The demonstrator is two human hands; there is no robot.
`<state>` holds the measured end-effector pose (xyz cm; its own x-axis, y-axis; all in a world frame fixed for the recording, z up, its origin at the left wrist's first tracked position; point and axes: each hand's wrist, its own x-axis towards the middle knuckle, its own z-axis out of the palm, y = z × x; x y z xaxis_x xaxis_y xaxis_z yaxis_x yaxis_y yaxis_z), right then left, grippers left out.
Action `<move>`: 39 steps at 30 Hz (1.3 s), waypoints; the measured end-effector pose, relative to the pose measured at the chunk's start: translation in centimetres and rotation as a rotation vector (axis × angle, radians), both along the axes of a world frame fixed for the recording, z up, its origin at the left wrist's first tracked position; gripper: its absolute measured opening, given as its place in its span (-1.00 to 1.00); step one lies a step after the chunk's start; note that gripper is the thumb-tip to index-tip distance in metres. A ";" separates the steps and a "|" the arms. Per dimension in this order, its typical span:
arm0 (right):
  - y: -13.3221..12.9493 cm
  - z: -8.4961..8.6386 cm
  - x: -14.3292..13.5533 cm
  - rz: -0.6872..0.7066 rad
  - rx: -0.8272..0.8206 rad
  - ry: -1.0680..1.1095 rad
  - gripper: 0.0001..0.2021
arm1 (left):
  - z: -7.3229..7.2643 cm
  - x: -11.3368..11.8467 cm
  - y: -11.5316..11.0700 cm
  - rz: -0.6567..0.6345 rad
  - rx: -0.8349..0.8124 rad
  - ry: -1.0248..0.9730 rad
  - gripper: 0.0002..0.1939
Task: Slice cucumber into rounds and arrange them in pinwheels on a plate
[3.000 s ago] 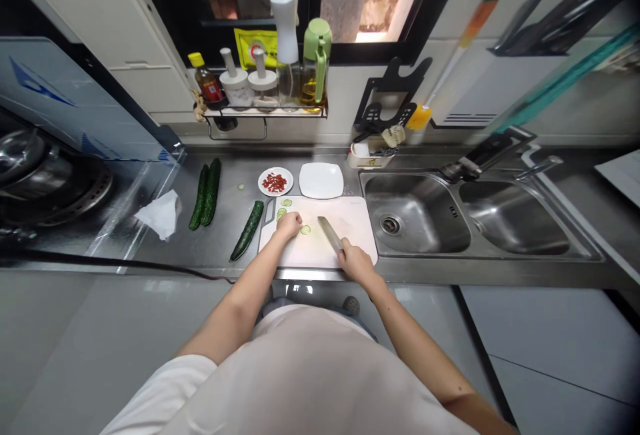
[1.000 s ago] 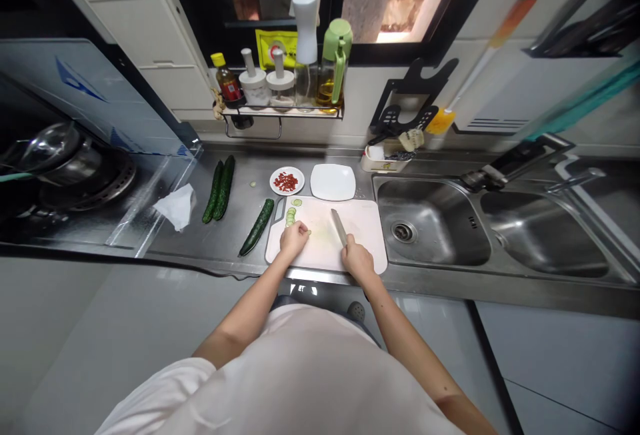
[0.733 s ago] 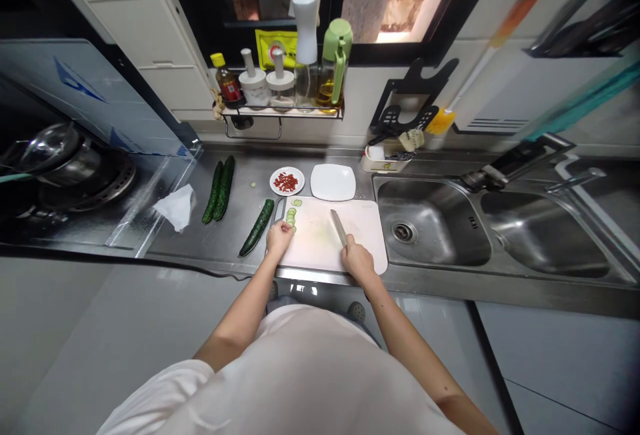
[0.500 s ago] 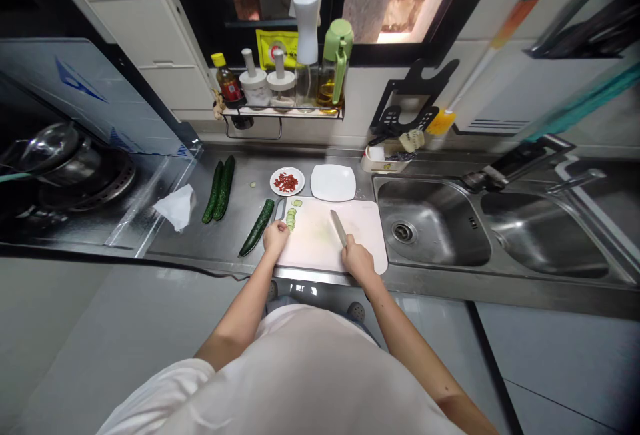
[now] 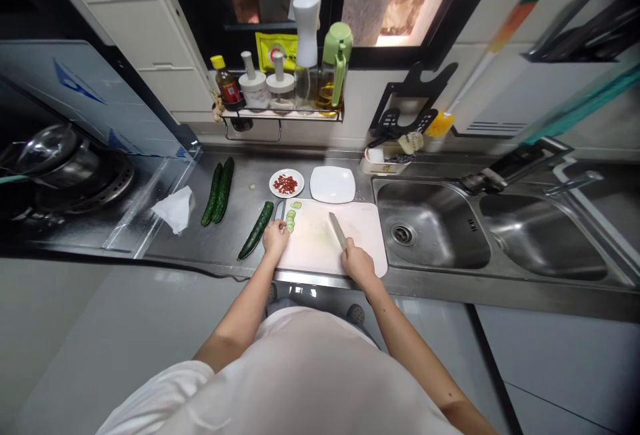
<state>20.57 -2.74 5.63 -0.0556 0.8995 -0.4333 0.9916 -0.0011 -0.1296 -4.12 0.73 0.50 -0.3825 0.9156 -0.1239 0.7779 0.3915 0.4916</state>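
My right hand is wrapped round the handle of a kitchen knife, its blade angled up and left over the white cutting board. At the board's left side, my left hand has its fingers drawn together at the near end of a row of cucumber slices. Exactly how the fingertips grip there is hard to see. One more pair of slices lies just beyond. A second blade shows along the board's left edge, partly hidden by my left hand. Beside it lies a whole cucumber.
Two cucumbers and a crumpled white cloth or tissue lie further left. Behind the board stand a plate of chopped red pieces and a white plate. A double sink is to the right, a stove far left.
Both hands keep nearly the same places, the knife still over the board. The view has shifted very slightly.
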 end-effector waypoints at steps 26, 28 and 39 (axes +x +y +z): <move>-0.2 -0.1 0.1 -0.019 0.001 0.004 -0.72 | 0.6 1.5 9.8 -0.257 -0.077 0.153 -0.68; -0.2 -0.1 0.1 -0.018 0.000 0.002 -0.73 | 0.7 1.5 9.9 -0.259 -0.085 0.150 -0.70; -0.2 0.0 0.1 -0.031 -0.007 0.016 -0.73 | 1.2 1.8 9.5 -0.183 -0.056 -0.038 -0.82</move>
